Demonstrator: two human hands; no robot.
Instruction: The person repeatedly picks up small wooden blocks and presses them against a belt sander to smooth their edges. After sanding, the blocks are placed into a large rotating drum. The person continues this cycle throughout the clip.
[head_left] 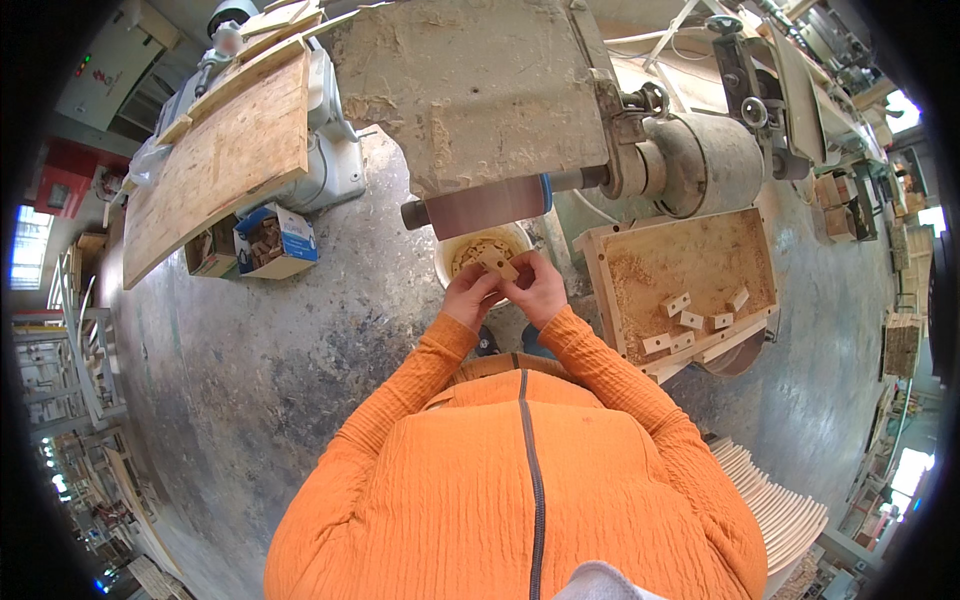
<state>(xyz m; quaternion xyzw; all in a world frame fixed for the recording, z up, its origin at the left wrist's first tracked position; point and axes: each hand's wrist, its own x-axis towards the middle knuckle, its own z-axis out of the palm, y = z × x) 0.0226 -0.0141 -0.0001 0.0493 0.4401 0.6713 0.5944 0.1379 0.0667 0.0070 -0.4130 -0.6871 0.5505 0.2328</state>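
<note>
Between my two hands is a small wooden block (498,264) with a dark hole in it. My left hand (470,299) grips its left side, fingers closed, and my right hand (538,288) pinches the right side. Just beneath them stands a white bucket (443,262) with wood pieces or shavings inside; my hands hide part of it. Right beyond the bucket is the sanding drum (485,206) of a machine, apart from my fingers. To the right, a shallow wooden tray (598,275) holds several similar drilled blocks (690,320) and sawdust.
The machine's dusty metal table (470,90) and motor (705,165) fill the far side. At left, a wooden board (225,160) juts out over cardboard boxes (275,243) of wood scraps. Stacked thin wooden strips (770,500) stand close by my right elbow.
</note>
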